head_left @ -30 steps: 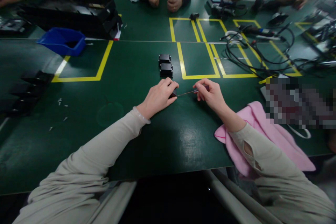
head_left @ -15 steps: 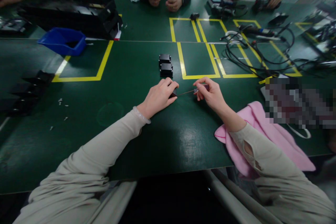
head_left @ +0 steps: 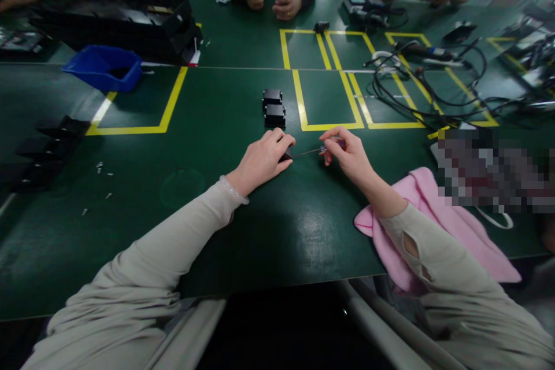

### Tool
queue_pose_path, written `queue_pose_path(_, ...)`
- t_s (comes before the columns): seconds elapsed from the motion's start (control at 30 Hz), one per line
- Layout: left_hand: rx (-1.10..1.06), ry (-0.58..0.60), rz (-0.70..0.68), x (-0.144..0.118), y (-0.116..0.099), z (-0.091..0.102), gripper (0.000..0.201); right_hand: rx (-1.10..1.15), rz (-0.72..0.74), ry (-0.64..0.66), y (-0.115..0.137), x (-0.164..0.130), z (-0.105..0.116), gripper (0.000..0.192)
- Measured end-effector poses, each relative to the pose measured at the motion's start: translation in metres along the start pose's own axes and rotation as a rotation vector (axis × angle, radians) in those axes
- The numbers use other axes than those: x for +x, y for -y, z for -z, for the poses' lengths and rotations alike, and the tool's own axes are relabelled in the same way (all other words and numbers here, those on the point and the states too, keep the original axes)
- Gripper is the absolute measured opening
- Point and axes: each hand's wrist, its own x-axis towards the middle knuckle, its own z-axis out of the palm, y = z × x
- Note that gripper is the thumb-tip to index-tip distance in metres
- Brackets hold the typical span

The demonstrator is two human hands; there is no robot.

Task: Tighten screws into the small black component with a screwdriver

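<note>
My left hand (head_left: 265, 161) is wrapped over a small black block-shaped part (head_left: 287, 154), holding it on the green table; most of the part is hidden under the fingers. In my right hand (head_left: 344, 149) is a screwdriver (head_left: 309, 152), its handle pinched between thumb and fingers. The thin shaft points left and its tip meets the right side of the black part. Just beyond my left hand sit two similar black blocks (head_left: 274, 114), one behind the other.
Small screws (head_left: 99, 167) lie scattered at left, near several black parts (head_left: 52, 147). A blue bin (head_left: 104, 68) stands by a long black tray (head_left: 117, 23). Cables (head_left: 416, 92) tangle at right; a pink cloth (head_left: 437, 225) lies under my right forearm. Co-workers sit opposite.
My hands, the black part and the screwdriver stay almost where they were. At the far right, a co-worker has lifted a dark power tool off the table.
</note>
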Motion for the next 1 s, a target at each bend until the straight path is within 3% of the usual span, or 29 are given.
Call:
queue_pose_path(0.53, -0.009, -0.02, -0.012, -0.001, 0.0011, -0.0013, 0.033, 0.025, -0.032, 0.034, 0.0001, 0.0006, 0.0009, 0.033)
queue_pose_path(0.73, -0.016, -0.009, -0.007, -0.0005, 0.0007, -0.0008, 0.034, 0.046, -0.022, 0.022, 0.0001, 0.0002, 0.0005, 0.028)
queue_pose_path(1.0, -0.022, -0.018, -0.018, -0.0011, 0.0018, -0.0009, 0.031, 0.048, -0.043, 0.04, 0.0002, 0.0002, 0.0013, 0.039)
